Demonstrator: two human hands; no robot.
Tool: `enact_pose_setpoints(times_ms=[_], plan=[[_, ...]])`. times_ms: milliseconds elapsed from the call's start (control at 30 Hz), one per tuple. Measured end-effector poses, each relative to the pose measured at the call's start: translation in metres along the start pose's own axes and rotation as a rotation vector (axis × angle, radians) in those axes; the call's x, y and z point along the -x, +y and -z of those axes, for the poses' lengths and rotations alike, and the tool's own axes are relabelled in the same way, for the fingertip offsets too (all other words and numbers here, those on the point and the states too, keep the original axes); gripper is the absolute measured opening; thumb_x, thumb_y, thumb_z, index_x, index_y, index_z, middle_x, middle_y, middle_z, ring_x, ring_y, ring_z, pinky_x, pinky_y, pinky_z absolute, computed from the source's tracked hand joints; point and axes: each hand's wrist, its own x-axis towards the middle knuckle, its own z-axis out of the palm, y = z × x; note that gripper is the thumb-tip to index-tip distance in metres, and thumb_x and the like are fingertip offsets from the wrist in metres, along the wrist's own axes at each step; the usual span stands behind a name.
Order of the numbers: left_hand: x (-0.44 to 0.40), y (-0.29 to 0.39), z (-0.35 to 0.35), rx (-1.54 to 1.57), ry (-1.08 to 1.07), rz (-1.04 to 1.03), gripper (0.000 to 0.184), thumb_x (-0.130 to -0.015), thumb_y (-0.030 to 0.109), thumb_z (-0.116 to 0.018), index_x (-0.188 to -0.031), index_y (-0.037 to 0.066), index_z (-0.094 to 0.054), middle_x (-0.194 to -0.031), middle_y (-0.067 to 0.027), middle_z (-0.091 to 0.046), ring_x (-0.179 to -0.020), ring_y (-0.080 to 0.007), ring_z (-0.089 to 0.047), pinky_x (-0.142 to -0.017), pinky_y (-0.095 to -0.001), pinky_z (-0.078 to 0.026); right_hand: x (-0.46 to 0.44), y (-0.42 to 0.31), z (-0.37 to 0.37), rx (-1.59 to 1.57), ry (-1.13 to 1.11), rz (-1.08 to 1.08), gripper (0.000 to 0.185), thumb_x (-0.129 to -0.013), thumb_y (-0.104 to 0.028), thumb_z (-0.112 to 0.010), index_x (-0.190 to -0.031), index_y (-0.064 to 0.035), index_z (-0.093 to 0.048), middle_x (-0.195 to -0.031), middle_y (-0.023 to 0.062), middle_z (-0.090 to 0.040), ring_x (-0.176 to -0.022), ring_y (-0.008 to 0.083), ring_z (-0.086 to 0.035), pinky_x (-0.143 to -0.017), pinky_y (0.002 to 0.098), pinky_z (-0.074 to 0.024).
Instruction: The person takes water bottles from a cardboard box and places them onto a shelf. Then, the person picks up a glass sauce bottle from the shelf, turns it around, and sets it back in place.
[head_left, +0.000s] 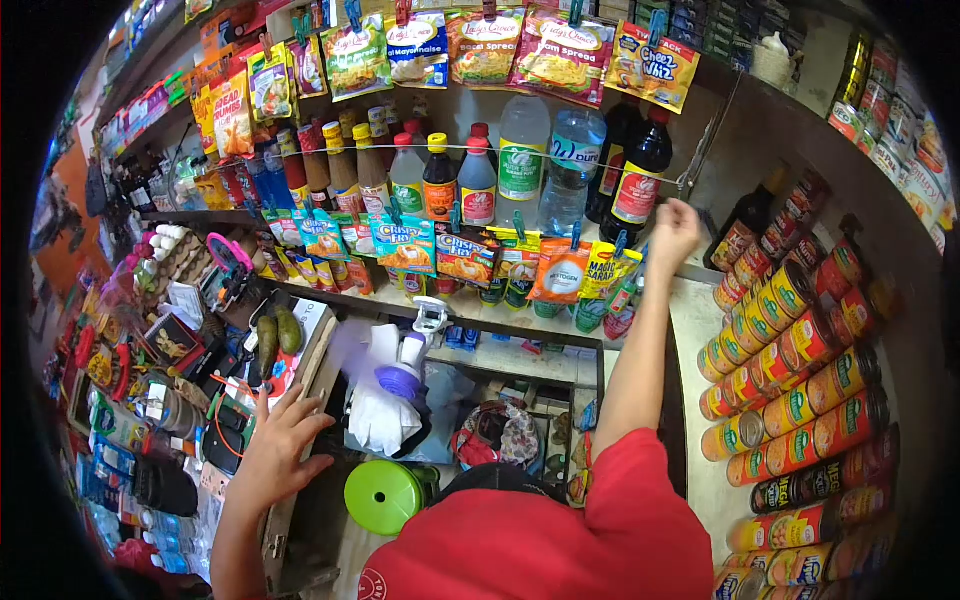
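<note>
My right hand [677, 234] is raised at the right end of the bottle shelf, its fingers curled closed. Whatever they may grip is hidden. Just left of it stands a dark bottle with a red cap and red label [636, 190]. A thin cord [430, 147] stretched across the bottles ends a little above this hand. My left hand [275, 440] is open with fingers spread, low over the edge of the cluttered counter at left. Two green cucumber-like vegetables [278, 338] lie just beyond its fingertips.
Sachets such as a Crispy Fry pack [404, 243] hang by clips below the bottles, with spread pouches [487, 47] above. Stacked cans [775, 320] line the right side. A small fan [395, 383] and a green stool [384, 497] stand below the shelf.
</note>
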Motion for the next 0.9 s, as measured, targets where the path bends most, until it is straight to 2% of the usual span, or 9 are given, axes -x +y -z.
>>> enact_pose_setpoints(times_ms=[33,100,133,233,400,633,767,833,900], plan=[[-0.001,0.002,0.0,0.005,0.011,-0.013,0.052,-0.066,0.02,-0.08,-0.114,0.012,-0.061,-0.127,-0.0098,-0.054,-0.133,-0.0357,-0.038,-0.112,-0.0634,-0.013,0.011,-0.007,-0.005,-0.002,-0.114,-0.013,0.03,-0.079,-0.009,-0.068,-0.105,0.0044,-0.063,-0.094,0.0157,-0.068,-0.082,0.0252,-0.066,-0.076,0.035,-0.0519],[-0.005,0.007,0.0,0.014,0.022,-0.045,0.05,-0.067,0.019,-0.079,-0.113,0.012,-0.061,-0.127,-0.0098,-0.054,-0.133,-0.0359,-0.038,-0.112,-0.0628,-0.013,0.022,-0.006,-0.017,0.43,-0.049,0.295,0.052,-0.075,-0.011,-0.073,-0.12,0.0059,-0.054,-0.107,0.0241,-0.064,-0.097,0.0378,-0.063,-0.087,0.0428,-0.0491],[-0.006,0.007,0.0,0.016,0.032,-0.061,0.049,-0.067,0.019,-0.079,-0.113,0.012,-0.061,-0.127,-0.0098,-0.054,-0.133,-0.036,-0.038,-0.112,-0.0625,-0.013,0.02,-0.004,-0.022,0.463,-0.122,0.228,0.079,-0.069,-0.015,-0.079,-0.134,0.0062,-0.04,-0.114,0.0297,-0.059,-0.108,0.0445,-0.057,-0.095,0.0467,-0.0442],[-0.004,0.007,-0.004,0.021,0.049,-0.078,0.05,-0.067,0.019,-0.08,-0.113,0.012,-0.061,-0.128,-0.0089,-0.054,-0.135,-0.0347,-0.036,-0.112,-0.063,-0.013,0.015,-0.002,-0.027,0.438,-0.266,-0.077,0.096,-0.062,-0.019,-0.083,-0.139,0.007,-0.031,-0.111,0.0295,-0.061,-0.106,0.0441,-0.059,-0.093,0.0464,-0.046],[0.002,0.005,-0.013,0.06,0.11,-0.074,0.049,-0.068,0.018,-0.08,-0.113,0.011,-0.061,-0.129,-0.0099,-0.054,-0.134,-0.0351,-0.036,-0.112,-0.0615,-0.015,-0.003,-0.013,-0.029,0.577,-0.342,-0.224,0.07,-0.047,-0.019,-0.088,-0.104,-0.0005,-0.051,-0.103,0.0217,-0.066,-0.097,0.0377,-0.065,-0.085,0.0448,-0.0507],[-0.075,0.035,-0.008,-0.007,0.137,-0.342,0.052,-0.066,0.017,-0.08,-0.114,0.009,-0.06,-0.132,-0.0166,-0.049,-0.131,-0.0375,-0.039,-0.11,-0.0586,-0.022,-0.004,-0.025,-0.025,0.601,-0.378,-0.193,0.072,-0.048,-0.021,-0.087,-0.107,-0.0022,-0.05,-0.102,0.0239,-0.066,-0.097,0.0414,-0.064,-0.085,0.0475,-0.0503],[-0.175,0.082,-0.005,0.101,0.195,-0.654,0.057,-0.066,0.017,-0.08,-0.117,0.004,-0.057,-0.133,-0.0229,-0.045,-0.123,-0.0397,-0.045,-0.102,-0.0485,-0.037,-0.002,-0.032,-0.026,0.667,-0.358,-0.23,0.076,-0.046,-0.025,-0.088,-0.109,-0.0025,-0.052,-0.103,0.0239,-0.066,-0.098,0.0398,-0.064,-0.087,0.0455,-0.0506],[-0.228,0.122,0.003,0.229,0.138,-0.632,0.059,-0.068,0.017,-0.078,-0.12,0.004,-0.054,-0.134,-0.0248,-0.043,-0.122,-0.0416,-0.044,-0.101,-0.0447,-0.04,-0.003,-0.03,-0.027,0.665,-0.37,-0.236,0.079,-0.048,-0.026,-0.089,-0.112,-0.003,-0.049,-0.105,0.024,-0.066,-0.099,0.0401,-0.064,-0.087,0.0471,-0.0506],[-0.283,0.155,0.003,0.173,0.315,-0.711,0.063,-0.07,0.018,-0.077,-0.125,0.003,-0.05,-0.134,-0.0259,-0.042,-0.122,-0.0433,-0.044,-0.102,-0.0453,-0.039,-0.001,-0.033,-0.026,0.656,-0.38,-0.205,0.08,-0.05,-0.027,-0.089,-0.111,-0.0022,-0.044,-0.1,0.0262,-0.066,-0.096,0.0432,-0.064,-0.085,0.0492,-0.0505]])
